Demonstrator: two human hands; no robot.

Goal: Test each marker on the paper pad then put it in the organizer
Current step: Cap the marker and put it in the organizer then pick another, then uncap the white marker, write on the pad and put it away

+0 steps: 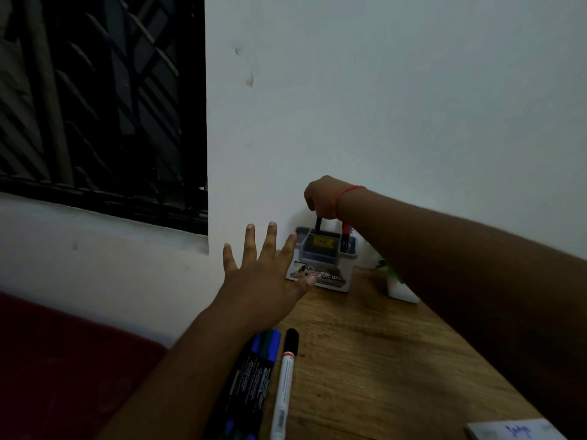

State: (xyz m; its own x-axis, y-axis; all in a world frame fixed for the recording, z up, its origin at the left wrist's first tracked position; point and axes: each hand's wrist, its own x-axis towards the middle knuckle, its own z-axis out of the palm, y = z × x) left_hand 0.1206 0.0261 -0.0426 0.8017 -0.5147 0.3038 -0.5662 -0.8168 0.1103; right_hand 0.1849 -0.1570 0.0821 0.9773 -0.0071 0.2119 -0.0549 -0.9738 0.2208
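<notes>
The grey organizer [320, 258] stands against the wall at the far end of the wooden desk. My right hand [320, 196] is above it and pinches the top of a black marker [318, 224] that stands upright in a back compartment. Another marker with a red end [344, 236] stands in the right compartment. My left hand [263, 268] is spread with straight fingers beside the organizer's left side, thumb by its front label. A white marker with a black cap [286, 376] and dark markers with blue and green caps [254, 369] lie near me. The paper pad [511, 430] shows at the bottom right.
A small white pot with a green plant [398, 287] sits right of the organizer, partly behind my right arm. The white wall and a dark barred window [95, 106] lie behind. A dark red surface [63, 360] lies left of the desk [381, 360].
</notes>
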